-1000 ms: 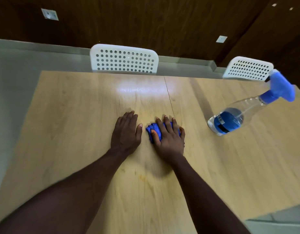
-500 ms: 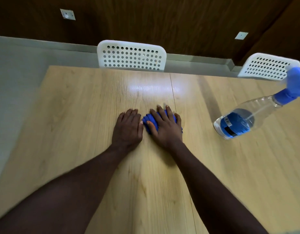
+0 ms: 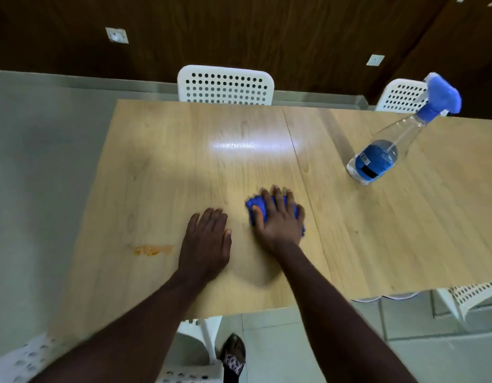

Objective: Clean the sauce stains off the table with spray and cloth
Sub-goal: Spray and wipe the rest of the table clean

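Note:
My right hand point(image 3: 279, 219) presses flat on a crumpled blue cloth point(image 3: 256, 205) in the middle of the light wooden table point(image 3: 161, 167). Only the cloth's left and right edges show from under the fingers. My left hand point(image 3: 207, 241) lies flat on the table just left of it, fingers apart, holding nothing. An orange sauce smear point(image 3: 152, 249) marks the table left of my left hand. A clear spray bottle point(image 3: 383, 158) with a blue trigger head and blue label stands at the right of the table.
Two white perforated chairs stand at the far edge, one in the middle point(image 3: 225, 85) and one at the right point(image 3: 402, 96). More white chairs show at the near edge point(image 3: 474, 297). A sandalled foot point(image 3: 233, 355) rests on the grey tiled floor below.
The view has pulled back and tilted down, so the near table edge and an orange smear now show. My right hand with the cloth has slid away from my left hand.

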